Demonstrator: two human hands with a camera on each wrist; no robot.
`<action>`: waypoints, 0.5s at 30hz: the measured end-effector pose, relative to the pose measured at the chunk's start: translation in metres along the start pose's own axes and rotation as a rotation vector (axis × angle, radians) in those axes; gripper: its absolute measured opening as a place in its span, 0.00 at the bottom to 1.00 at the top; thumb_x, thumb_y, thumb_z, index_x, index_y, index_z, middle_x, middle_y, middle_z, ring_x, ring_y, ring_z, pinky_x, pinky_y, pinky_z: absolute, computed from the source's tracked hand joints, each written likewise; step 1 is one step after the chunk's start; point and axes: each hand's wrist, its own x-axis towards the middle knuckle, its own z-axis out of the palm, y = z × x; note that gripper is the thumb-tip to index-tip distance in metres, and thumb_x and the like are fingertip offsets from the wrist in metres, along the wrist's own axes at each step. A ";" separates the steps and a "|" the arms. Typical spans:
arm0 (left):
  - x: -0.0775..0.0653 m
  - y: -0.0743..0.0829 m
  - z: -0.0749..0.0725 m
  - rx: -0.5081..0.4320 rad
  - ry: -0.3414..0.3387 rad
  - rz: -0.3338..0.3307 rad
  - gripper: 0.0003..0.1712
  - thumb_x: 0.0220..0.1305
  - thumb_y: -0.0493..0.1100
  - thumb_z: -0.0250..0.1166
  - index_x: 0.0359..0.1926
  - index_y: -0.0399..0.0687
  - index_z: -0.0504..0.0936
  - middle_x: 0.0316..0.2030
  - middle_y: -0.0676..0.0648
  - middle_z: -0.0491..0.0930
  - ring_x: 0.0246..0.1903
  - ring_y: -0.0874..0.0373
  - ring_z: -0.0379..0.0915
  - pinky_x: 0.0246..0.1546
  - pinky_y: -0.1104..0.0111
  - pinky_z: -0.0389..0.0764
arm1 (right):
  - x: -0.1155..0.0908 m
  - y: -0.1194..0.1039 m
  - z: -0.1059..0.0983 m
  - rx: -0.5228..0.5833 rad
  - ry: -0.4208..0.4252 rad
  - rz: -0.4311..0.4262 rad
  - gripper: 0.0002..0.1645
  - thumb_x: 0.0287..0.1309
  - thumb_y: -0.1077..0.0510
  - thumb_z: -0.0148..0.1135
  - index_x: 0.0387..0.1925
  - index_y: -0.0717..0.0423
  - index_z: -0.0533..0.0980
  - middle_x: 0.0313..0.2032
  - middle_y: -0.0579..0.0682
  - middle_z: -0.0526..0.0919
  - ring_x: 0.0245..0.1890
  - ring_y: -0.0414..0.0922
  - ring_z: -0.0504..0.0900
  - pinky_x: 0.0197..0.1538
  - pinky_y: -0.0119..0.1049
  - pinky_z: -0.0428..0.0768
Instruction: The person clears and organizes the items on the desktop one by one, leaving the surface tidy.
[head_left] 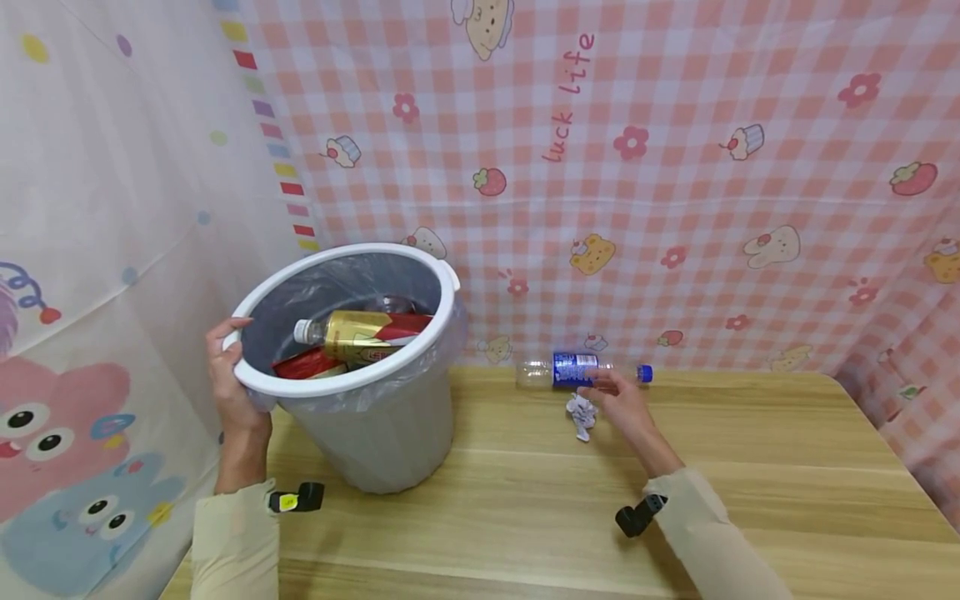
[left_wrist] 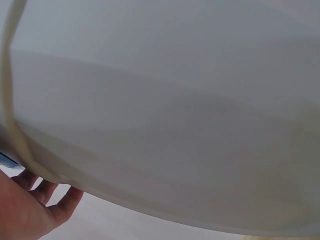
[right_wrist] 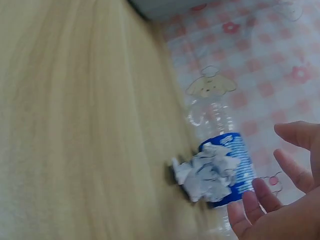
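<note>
My left hand grips the white rim of a grey trash bin at its left side, and the bin stands tilted on the table. In the left wrist view the curled fingers show at the edge of the bin's pale wall. Above a clear plastic bottle with a blue label and blue cap, my right hand hovers with its fingers spread. A crumpled white paper ball lies just in front of the bottle. In the right wrist view nothing is between the fingers of that hand.
Inside the lined bin lie a bottle with a gold and red label and a red package. The wooden table ends at a pink checked cloth at the back. A white patterned cloth hangs at the left.
</note>
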 end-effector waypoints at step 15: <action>0.000 0.000 0.000 -0.008 0.006 0.001 0.18 0.65 0.38 0.43 0.48 0.42 0.77 0.51 0.41 0.73 0.51 0.53 0.71 0.51 0.71 0.70 | -0.001 0.020 0.020 0.023 0.000 -0.021 0.29 0.60 0.62 0.64 0.62 0.63 0.70 0.57 0.69 0.76 0.55 0.60 0.77 0.58 0.49 0.74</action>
